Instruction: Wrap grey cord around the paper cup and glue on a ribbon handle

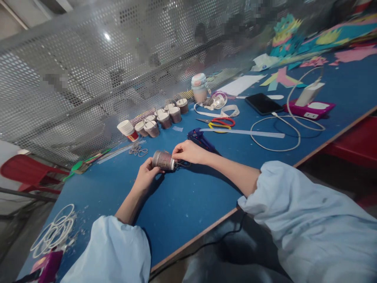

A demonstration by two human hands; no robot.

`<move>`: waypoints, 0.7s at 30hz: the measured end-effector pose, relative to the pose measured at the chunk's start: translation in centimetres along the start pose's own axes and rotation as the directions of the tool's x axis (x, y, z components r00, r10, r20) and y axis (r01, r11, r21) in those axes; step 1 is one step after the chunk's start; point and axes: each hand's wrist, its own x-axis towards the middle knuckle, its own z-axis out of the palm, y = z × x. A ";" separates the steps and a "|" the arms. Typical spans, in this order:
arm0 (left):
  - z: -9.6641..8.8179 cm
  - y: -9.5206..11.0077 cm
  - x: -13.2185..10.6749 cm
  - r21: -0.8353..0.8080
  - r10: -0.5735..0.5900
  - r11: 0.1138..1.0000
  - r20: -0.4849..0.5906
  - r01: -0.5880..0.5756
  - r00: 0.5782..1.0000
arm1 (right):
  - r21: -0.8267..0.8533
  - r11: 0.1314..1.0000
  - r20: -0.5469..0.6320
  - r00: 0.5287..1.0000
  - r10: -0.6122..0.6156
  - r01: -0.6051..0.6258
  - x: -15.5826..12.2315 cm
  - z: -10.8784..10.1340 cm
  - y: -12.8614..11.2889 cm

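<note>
A paper cup [163,160] wrapped in brown-grey cord lies on its side just above the blue table [188,204]. My left hand [147,171] grips it near one end, thumb along the lower side. Fingers pinched, my right hand [188,152] is at the cup's other end, where a white strip is uncovered. Thin dark cord [182,164] trails below those fingertips, which seem to hold it. Just behind my right hand lies a blue glue gun [198,137] with a long clear glue stick [250,133] in it.
Several cord-wrapped cups [164,119] stand along the mesh screen [97,82], beside stacked paper cups [127,129]. Scissors [221,123], a tape measure [229,111], a phone [263,103] and a purple power strip [309,109] lie right. White cable [55,232] coils at left.
</note>
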 end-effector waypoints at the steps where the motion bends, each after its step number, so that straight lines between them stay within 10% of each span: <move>1: 0.1 0.0 0.0 0.014 0.002 1.000 -0.003 -0.002 1.000 | -0.001 1.000 0.005 1.000 -0.003 0.003 0.0 0.0 -0.1; 15: 1.0 0.6 -0.6 0.281 0.203 0.949 -0.208 -0.141 0.957 | 0.056 0.998 0.099 0.995 -0.004 -0.002 -0.5 -0.4 -0.2; 21: 0.7 -0.3 -0.3 0.228 0.215 0.962 -0.294 -0.150 0.931 | -0.260 0.946 0.323 0.940 -0.105 0.195 -2.8 -1.7 -1.6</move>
